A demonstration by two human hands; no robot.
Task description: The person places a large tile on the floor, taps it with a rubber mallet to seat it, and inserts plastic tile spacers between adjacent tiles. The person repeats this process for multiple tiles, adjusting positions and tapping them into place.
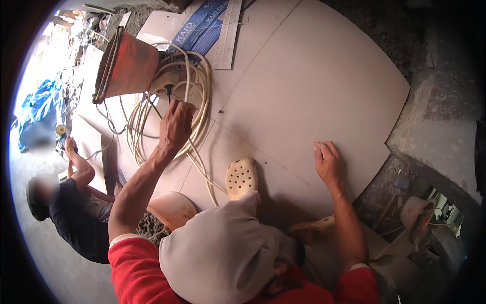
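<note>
My left hand (175, 125) is closed around a cream cable (188, 76), which rises from its fingers in a loop toward an orange-red bucket (130, 66). Just beyond the fingers, a black plug (169, 88) sits in a cream extension socket (164, 80). More of the same cable lies coiled on the large pale tiles (304, 76). Over the tiles at the right, my right hand (329, 164) has its fingers curled in, and nothing shows in them. A perforated cream clog (241, 178) is on my foot between the two arms.
A person in a dark shirt (76, 223) works at the left, a hand on a small tool. Blue-printed cardboard (202, 25) and a pale strip (228, 35) lie at the back. An orange container (172, 209) stands near my left arm. The tiling ends at a rough edge (397, 124) on the right.
</note>
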